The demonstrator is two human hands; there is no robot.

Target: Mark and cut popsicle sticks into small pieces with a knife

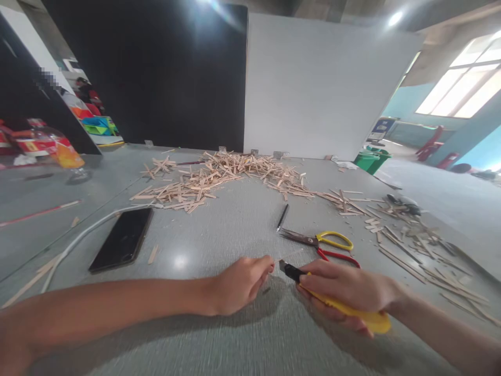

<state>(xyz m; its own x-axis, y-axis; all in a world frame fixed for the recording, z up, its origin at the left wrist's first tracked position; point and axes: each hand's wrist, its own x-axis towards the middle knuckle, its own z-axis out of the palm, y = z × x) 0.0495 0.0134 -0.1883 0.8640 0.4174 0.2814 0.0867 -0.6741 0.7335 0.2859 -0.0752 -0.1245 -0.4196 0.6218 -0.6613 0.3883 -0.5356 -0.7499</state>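
Note:
My right hand grips a yellow utility knife whose dark blade tip points left. My left hand pinches something small and thin at its fingertips, right next to the blade tip; what it is I cannot tell for sure, perhaps a thin wooden stick. Both hands hover just above the grey table near its front edge. Yellow-and-red handled scissors lie just behind my right hand.
A black phone with a white cable lies to the left. A big heap of wooden sticks covers the back middle, more sticks lie scattered at the right. A black pen lies near the scissors. A plastic bottle stands far left.

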